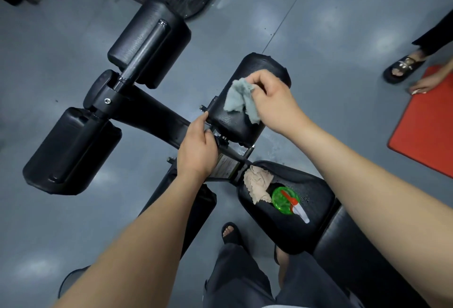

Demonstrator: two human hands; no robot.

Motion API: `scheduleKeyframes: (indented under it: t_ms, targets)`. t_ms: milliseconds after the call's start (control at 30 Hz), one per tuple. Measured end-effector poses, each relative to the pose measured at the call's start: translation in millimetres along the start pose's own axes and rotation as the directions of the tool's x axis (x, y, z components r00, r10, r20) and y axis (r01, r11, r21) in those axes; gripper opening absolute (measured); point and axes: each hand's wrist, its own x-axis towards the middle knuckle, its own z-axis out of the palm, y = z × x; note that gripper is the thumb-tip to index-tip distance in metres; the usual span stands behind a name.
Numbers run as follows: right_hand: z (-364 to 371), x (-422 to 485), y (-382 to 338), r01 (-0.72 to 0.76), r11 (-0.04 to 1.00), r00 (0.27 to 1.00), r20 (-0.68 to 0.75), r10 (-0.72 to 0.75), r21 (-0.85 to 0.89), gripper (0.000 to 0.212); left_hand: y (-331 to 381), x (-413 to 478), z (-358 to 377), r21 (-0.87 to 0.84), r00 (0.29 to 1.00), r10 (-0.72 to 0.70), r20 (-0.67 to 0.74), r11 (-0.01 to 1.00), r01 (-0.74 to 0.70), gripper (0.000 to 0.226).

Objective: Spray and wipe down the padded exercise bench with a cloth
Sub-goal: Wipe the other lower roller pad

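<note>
A black padded roller [259, 67] of the exercise bench lies at the centre. My right hand [272, 101] pinches a grey-blue cloth [241, 98] that hangs against the roller's top. My left hand [198, 145] grips the metal bracket at the roller's near-left end. On the black seat pad [316, 212] below lie a crumpled beige cloth [258, 186] and a green spray bottle [285, 201] with a red and white nozzle, on its side.
Two more black roller pads [149, 42] [71, 153] stand on the bench frame at the left. A red mat [426, 121] lies at the right, with another person's hand [431, 82] and sandalled foot [402, 67] by it. The grey floor surrounds the bench.
</note>
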Motion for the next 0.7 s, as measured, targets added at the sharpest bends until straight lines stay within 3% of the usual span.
scheduleKeyframes:
  t_ms: [133,267,367,400,467,567,600,700]
  targets:
    - [-12,10,17,-0.131,0.986,0.981,-0.157,0.113,-0.105,0.022,-1,1,1,0.007,1.000,-0.001,-0.010,1.000,0.002,0.052]
    - [-13,7,10,-0.108,0.992,0.991,-0.092,0.102,-0.065,0.035,-3,2,2,0.004,1.000,0.008,-0.011,1.000,-0.008,0.052]
    - [-7,3,16,-0.088,0.991,0.991,-0.107,0.078,-0.102,0.010,-3,3,2,0.000,1.000,0.012,-0.011,1.000,-0.012,0.052]
    - [-8,2,19,-0.078,0.992,0.989,-0.131,0.065,-0.099,0.013,-3,2,2,-0.002,1.000,0.011,-0.010,1.000,-0.011,0.052]
    - [-13,0,16,-0.094,0.995,0.982,-0.162,0.100,0.043,0.026,-3,2,2,-0.003,1.000,0.006,-0.005,1.000,-0.006,0.052]
    - [-17,2,13,-0.120,0.970,0.985,-0.099,0.144,0.212,0.032,-3,2,2,0.001,1.000,0.006,-0.006,1.000,-0.006,0.052]
    - [-17,3,12,-0.119,0.980,0.987,-0.087,0.134,0.157,0.031,-3,2,2,0.003,1.000,0.006,-0.007,1.000,-0.005,0.052]
    - [-18,4,20,-0.048,0.975,0.984,-0.177,0.009,-0.217,0.035,-3,2,2,-0.004,1.000,0.004,-0.006,1.000,-0.004,0.052]
